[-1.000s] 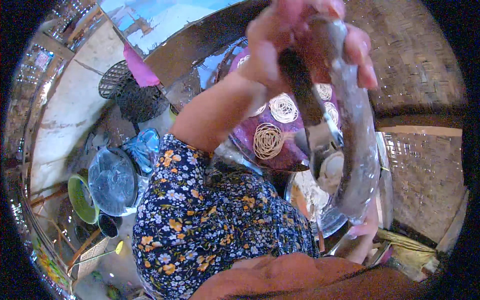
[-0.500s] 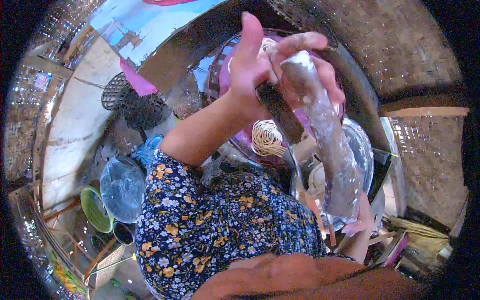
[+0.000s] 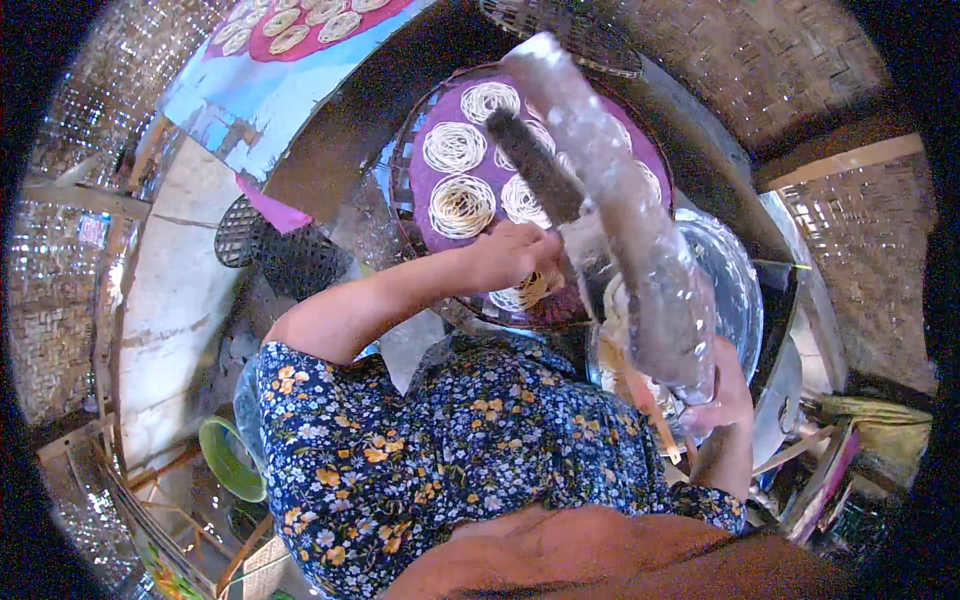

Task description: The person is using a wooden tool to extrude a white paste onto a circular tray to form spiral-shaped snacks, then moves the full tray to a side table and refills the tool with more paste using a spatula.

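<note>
A long, pale-smeared wooden beam (image 3: 640,210) slants across the middle, its whitened far end over a round tray. Beside it a shorter dark wooden piece (image 3: 540,165) juts out over the tray. My left hand (image 3: 515,255) is closed above the tray's near edge, left of the beam. Its fingertips are hidden, so what it holds cannot be made out. Partly under it lies a noodle nest (image 3: 520,294). My right hand (image 3: 728,393) is closed on the beam's near end. Several coiled noodle nests (image 3: 462,205) lie on the tray's purple sheet (image 3: 425,200).
A large metal basin (image 3: 745,285) stands right of the beam. At the upper left, more nests lie on a red sheet (image 3: 300,45) over a blue surface (image 3: 240,105). A black basket (image 3: 290,250) and a green basin (image 3: 228,460) are at the left. Woven walls (image 3: 800,90) surround the place.
My left hand has come down from the beam's far end toward the tray's near edge, and its spread fingers have closed. My right hand stays at the near end. More nests show.
</note>
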The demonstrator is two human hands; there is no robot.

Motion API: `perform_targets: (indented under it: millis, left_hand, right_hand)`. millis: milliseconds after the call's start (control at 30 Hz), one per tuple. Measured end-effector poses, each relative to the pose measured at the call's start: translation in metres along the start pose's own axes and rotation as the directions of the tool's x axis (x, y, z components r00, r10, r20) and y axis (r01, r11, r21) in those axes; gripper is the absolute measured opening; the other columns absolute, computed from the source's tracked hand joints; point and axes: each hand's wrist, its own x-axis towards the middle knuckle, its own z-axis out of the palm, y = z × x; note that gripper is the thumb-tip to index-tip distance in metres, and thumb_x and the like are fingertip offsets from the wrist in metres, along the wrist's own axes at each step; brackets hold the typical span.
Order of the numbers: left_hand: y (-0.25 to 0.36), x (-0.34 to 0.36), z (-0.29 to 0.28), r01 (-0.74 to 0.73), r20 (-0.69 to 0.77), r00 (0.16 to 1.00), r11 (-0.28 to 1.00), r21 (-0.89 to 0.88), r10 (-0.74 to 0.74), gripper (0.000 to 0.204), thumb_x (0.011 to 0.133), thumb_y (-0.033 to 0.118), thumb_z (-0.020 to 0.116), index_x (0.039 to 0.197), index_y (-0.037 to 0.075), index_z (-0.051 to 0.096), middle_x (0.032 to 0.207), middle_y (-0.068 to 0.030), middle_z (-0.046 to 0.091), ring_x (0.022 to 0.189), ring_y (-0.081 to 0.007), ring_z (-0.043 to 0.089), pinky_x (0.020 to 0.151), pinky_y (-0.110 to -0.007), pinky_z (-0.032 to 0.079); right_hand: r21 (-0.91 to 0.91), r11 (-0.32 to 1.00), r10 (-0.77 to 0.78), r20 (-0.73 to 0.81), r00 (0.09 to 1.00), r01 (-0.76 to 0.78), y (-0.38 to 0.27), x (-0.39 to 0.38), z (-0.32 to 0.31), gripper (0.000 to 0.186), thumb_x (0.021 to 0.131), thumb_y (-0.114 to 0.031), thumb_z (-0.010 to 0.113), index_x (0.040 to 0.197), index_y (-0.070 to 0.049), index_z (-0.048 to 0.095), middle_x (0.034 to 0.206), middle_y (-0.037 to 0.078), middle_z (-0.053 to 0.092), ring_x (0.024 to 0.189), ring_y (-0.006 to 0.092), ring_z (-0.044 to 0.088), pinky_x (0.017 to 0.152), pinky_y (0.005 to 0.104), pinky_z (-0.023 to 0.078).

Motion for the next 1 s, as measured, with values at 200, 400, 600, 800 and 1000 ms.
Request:
perform_targets:
  millis: [200,400,600,800,1000]
  left_hand:
    - [0.016,-0.025,-0.011,-0.154,-0.181,0.94,0.831,0.535,0.29,0.043,0.082,0.043,0.042,0.094,0.006,0.061,0.119,-0.0119,0.04,0.103,-0.0317,0.038,0.087,-0.043,0.028]
    - [0.023,-0.002,-0.048,-0.108,-0.253,0.767,0.508,0.855,0.59,0.069,0.073,0.059,0.041,0.121,0.009,0.04,0.124,-0.0144,0.037,0.109,-0.033,0.037,0.091,-0.044,0.027]
    - [0.15,0.024,-0.084,-0.426,-0.235,0.645,0.087,-0.901,0.727,0.073,0.073,0.067,0.032,0.122,0.013,0.036,0.114,-0.0124,0.047,0.11,-0.0322,0.038,0.094,-0.048,0.028]
    - [0.141,0.059,-0.077,-0.448,-0.3,0.601,0.002,-0.894,0.741,0.076,0.072,0.067,0.034,0.124,0.012,0.03,0.117,-0.0118,0.046,0.114,-0.0325,0.037,0.094,-0.049,0.03]
    - [0.077,0.104,-0.089,-0.377,-0.307,0.557,-0.095,-0.921,0.772,0.049,0.074,0.059,0.045,0.093,0.015,0.055,0.077,-0.0015,0.051,0.084,-0.0241,0.05,0.085,-0.042,0.036]
  right_hand:
    - [0.305,0.952,0.104,-0.194,0.976,-0.041,-0.002,-0.011,0.0,0.073,0.036,-0.031,0.071,0.097,0.005,0.054,0.09,0.009,0.058,0.081,0.0166,0.055,0.073,0.027,0.041]
    - [0.417,0.909,0.103,-0.255,0.961,0.013,-0.014,-0.011,0.008,0.08,0.036,-0.026,0.067,0.107,0.007,0.047,0.096,0.013,0.057,0.084,0.0224,0.057,0.075,0.0301,0.043]
    - [0.491,0.86,0.203,-0.087,0.975,-0.135,0.011,-0.019,0.0,0.094,0.043,-0.035,0.07,0.119,0.006,0.035,0.112,0.014,0.05,0.101,0.023,0.05,0.084,0.0301,0.038]
    - [0.43,0.849,0.331,0.02,0.944,-0.307,0.053,-0.027,-0.044,0.09,0.05,-0.05,0.071,0.117,0.001,0.04,0.105,0.007,0.052,0.09,0.0148,0.051,0.077,0.0277,0.04]
    - [0.263,0.946,0.214,-0.065,0.975,-0.191,0.039,0.032,-0.026,0.077,0.063,-0.056,0.061,0.112,0.001,0.047,0.101,0.009,0.056,0.088,0.0203,0.053,0.079,0.0329,0.041]
